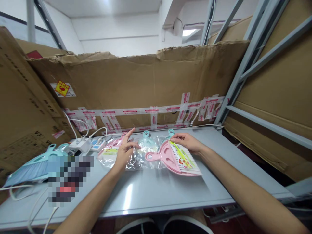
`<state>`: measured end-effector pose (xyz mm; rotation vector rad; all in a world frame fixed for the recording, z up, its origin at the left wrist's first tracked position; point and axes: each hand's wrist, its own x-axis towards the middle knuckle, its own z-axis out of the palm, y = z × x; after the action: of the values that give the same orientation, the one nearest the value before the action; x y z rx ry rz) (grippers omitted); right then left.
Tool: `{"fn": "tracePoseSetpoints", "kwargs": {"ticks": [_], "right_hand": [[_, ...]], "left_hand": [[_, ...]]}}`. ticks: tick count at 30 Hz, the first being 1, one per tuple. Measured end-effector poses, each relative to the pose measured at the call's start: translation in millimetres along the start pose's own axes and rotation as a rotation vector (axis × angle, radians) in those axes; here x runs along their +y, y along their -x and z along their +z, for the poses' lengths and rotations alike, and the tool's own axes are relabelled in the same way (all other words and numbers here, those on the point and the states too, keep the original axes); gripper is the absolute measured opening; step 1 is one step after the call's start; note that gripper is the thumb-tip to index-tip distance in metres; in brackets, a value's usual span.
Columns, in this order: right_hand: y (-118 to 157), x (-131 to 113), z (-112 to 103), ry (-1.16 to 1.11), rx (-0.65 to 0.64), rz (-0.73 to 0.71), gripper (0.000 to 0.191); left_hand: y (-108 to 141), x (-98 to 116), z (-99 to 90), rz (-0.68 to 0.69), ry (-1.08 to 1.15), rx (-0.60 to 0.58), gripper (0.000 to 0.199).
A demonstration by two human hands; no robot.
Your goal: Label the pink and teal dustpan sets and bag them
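Cardboard panel [138,81]: stands upright beyond both grips, crossed low down by white and pink tape.
Surface [146,191]: pale and glossy, spreading beneath both grips and out toward the body.
Clear plastic wrapping [146,162]: lies under and to the right of the left grip, running as far as the pink dustpan; pink and teal pieces show through it.
Blue-bristled brush [26,170]: well to the left of the left grip, beside teal plastic.
Pink dustpan [169,156]: hangs from the right grip, its body below and to the left of the fingers, its looped handle pointing toward the left grip.
Right grip [186,142]: thumb and fingers pinched on the dustpan's far edge.
Left grip [125,151]: open, index finger extended, the others bent, above the wrapping; whether it touches, I cannot tell.
Yellow label [184,156]: on the dustpan's striped side, just below the right grip.
Teal handle [168,136]: just left of the right grip.
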<state>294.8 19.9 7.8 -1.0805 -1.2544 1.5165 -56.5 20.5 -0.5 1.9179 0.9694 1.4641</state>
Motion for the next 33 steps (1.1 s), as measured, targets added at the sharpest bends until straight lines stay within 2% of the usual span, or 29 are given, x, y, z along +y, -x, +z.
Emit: {"fn": "tracePoseSetpoints", "kwargs": {"ticks": [2, 4, 5, 7, 9, 12, 19, 23, 27, 33], "right_hand": [[-2, 2, 2, -0.035, 0.047, -0.021, 0.051], [-4, 4, 3, -0.061, 0.090, -0.045, 0.051], [-5, 4, 4, -0.065, 0.109, -0.060, 0.051], [-6, 5, 4, -0.057, 0.146, -0.096, 0.051], [-6, 5, 4, -0.030, 0.175, -0.127, 0.052], [-6, 6, 4, 0.011, 0.190, -0.137, 0.052], [-10, 15, 6, 0.004, 0.182, -0.132, 0.053], [-13, 19, 8, 0.021, 0.259, -0.196, 0.055], [-13, 19, 14, 0.068, 0.337, -0.263, 0.053], [-10, 19, 21, 0.067, 0.316, -0.217, 0.053]], "left_hand": [[-3, -2, -1.3, -0.166, 0.150, 0.094, 0.014], [-5, 0, -2.1, -0.356, 0.338, 0.174, 0.027], [-6, 3, -2.2, -0.447, 0.438, 0.176, 0.035], [-6, 11, -1.5, -0.594, 0.598, 0.104, 0.049], [-4, 19, 0.8, -0.676, 0.654, -0.018, 0.058], [-1, 27, 5.6, -0.689, 0.651, -0.129, 0.064], [-1, 31, 3.6, -0.628, 0.601, -0.256, 0.068], [0, 35, 4.1, -0.627, 0.543, -0.296, 0.067], [5, 29, 14.0, -0.651, 0.532, -0.377, 0.062], [10, 20, 23.7, -0.652, 0.511, -0.409, 0.053]]}}
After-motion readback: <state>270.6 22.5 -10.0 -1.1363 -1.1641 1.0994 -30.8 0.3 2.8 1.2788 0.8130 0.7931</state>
